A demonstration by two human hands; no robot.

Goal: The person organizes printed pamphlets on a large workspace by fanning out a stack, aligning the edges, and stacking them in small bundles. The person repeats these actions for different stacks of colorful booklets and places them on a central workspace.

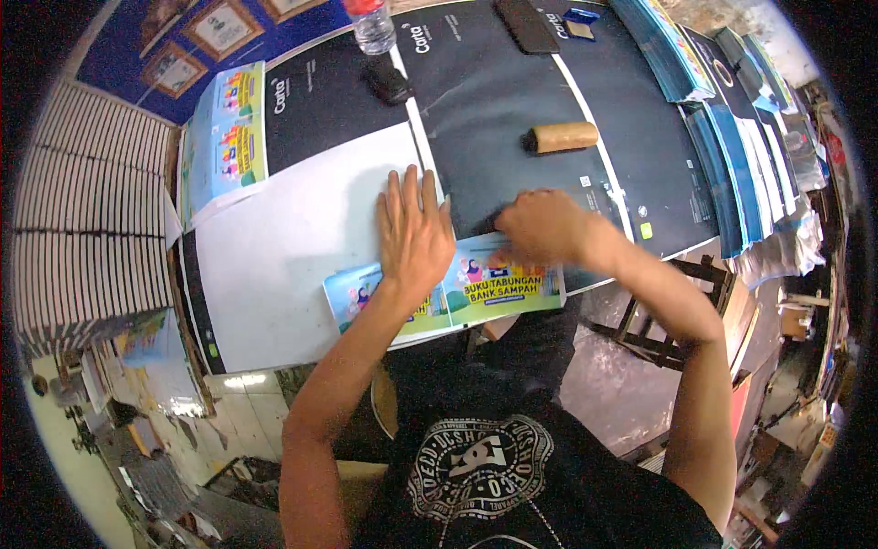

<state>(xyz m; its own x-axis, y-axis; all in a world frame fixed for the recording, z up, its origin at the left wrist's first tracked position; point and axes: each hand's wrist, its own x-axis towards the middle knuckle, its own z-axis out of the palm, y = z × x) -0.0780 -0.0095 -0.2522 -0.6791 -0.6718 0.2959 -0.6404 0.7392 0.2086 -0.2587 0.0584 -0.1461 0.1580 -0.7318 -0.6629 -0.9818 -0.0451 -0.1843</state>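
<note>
A colourful printed cover sheet (503, 291), light blue and green with yellow lettering blocks, lies along the near edge of the table. My left hand (416, 233) rests flat with fingers stretched out, its palm over the sheet's left part and its fingertips on a large white sheet (293, 238). Over the far edge of the cover sheet's right half, my right hand (547, 224) is curled with its fingers bent in. Whatever those fingers hold, if anything, is hidden, and the hand is slightly blurred.
Printed covers (224, 137) are stacked at the left, beside tall piles of thick paper blocks (101, 210). A water bottle (373, 35), a black lump (389, 80), a tan cylinder (565, 137) and a dark oblong block (526, 26) sit farther back. Blue-edged stacks (722, 174) line the right.
</note>
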